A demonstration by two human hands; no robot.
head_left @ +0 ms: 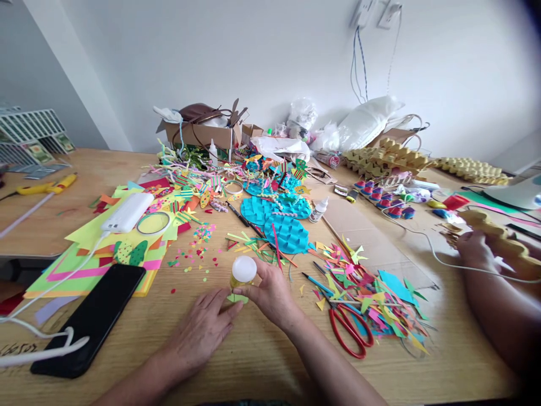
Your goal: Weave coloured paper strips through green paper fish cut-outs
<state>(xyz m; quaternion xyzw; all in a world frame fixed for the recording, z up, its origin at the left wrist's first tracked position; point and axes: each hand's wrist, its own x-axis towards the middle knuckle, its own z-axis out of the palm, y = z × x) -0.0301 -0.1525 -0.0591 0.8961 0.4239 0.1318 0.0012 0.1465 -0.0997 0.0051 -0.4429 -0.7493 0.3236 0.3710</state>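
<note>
My right hand (273, 293) is closed around a small bottle (244, 270) with a round white end facing up and a yellowish see-through body. The bottle's lower end is against a small light green paper piece (240, 299) on the table. My left hand (207, 318) lies low on the wood with fingers stretched out, its fingertips and thumb touching the edge of that paper. To the right of my hands are red-handled scissors (349, 330), partly under colourful paper scraps (380, 304). Blue woven paper shapes (287, 234) lie just beyond my hands.
A black phone (91, 321) and a white power bank (128, 212) with a cable lie left, by coloured paper sheets (54, 276). Another person's hand (477, 251) holds an egg carton (499, 237) at the right. A white glue bottle (319, 210) stands ahead.
</note>
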